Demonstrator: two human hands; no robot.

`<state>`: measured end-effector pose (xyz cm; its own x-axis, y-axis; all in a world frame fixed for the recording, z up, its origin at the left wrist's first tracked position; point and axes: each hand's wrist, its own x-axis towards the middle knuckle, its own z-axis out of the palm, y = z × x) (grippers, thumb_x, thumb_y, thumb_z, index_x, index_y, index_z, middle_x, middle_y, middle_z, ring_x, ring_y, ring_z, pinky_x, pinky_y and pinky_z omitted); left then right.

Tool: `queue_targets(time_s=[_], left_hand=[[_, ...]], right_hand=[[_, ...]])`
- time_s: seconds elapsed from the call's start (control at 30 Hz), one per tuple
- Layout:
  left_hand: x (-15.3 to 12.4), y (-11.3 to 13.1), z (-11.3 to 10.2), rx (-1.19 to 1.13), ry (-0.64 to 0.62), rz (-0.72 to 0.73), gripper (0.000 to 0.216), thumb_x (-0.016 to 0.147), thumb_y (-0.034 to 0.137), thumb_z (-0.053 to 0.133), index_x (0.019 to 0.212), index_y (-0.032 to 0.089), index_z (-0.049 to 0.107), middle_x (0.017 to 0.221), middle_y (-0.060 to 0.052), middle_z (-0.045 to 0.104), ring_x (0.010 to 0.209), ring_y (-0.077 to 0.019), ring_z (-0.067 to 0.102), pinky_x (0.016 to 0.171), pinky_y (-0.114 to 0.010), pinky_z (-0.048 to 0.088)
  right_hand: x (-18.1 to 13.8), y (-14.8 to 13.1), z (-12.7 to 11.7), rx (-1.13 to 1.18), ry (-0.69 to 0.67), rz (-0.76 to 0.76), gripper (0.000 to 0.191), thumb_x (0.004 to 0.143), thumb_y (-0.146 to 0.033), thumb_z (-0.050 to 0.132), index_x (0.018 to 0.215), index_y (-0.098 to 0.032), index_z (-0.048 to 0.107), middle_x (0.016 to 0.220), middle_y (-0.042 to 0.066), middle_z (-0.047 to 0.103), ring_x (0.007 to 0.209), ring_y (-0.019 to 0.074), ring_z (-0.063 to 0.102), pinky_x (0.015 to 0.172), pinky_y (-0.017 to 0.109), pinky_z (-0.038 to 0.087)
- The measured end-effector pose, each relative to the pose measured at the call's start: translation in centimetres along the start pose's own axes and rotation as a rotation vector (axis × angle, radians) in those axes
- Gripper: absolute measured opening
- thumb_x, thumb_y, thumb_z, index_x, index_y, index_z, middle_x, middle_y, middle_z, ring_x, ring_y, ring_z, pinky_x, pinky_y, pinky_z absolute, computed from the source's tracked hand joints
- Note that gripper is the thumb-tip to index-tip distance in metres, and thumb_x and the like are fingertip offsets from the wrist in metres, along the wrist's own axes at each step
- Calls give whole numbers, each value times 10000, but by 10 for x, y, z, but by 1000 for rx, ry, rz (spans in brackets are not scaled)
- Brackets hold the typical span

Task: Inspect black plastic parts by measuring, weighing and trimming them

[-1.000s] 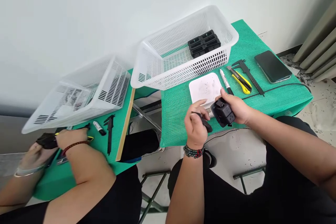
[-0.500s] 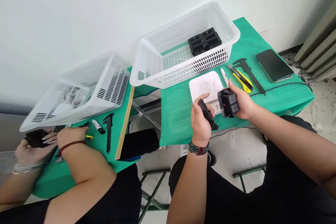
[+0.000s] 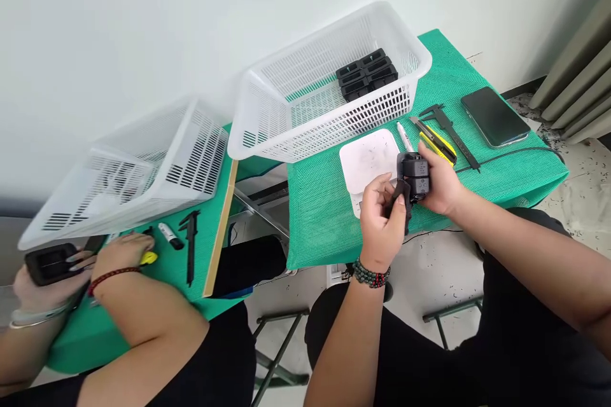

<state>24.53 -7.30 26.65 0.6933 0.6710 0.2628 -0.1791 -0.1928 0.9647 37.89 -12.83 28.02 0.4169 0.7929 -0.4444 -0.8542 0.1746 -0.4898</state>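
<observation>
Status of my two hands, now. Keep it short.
Left hand: closed, holding a thin black piece.
Right hand: closed, holding a boxy black part.

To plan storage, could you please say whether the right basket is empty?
Partly filled: the basket has black parts at its right end.

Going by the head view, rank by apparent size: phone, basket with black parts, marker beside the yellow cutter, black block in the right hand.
1. Basket
2. Phone
3. Black block, partly covered by the right hand
4. Marker, its lower end hidden
Nearness may enlarge the block.
</observation>
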Motion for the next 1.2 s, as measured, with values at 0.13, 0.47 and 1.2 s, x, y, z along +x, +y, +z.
queue_targets(time_s=[0.13,0.47,1.2], left_hand=[[1,-3,4,64,28,-60,349,906,426,711,1148,210,582,880,-11,574,755,-135,575,686,-259,513],[-14,9,10,297,-91,-46,342,1043,447,449,831,203,561,732,-11,566,685,-160,496,645,-286,405],[-9,2,-5,-144,-106,-319,448,918,633,609,781,207,611,609,15,539,520,-120,470,518,-272,452]], right_hand=[[-1,-1,-1,-35,25,-18,509,826,-718,664,698,-243,535,556,-7,551,660,211,618,606,327,501],[-13,10,-1,51,93,65,505,879,-731,561,721,-259,480,582,1,563,533,190,530,458,318,414],[-32,-5,-11,-1174,-181,-936,411,1009,-490,461,750,-245,666,820,95,683,844,257,632,820,419,482]])
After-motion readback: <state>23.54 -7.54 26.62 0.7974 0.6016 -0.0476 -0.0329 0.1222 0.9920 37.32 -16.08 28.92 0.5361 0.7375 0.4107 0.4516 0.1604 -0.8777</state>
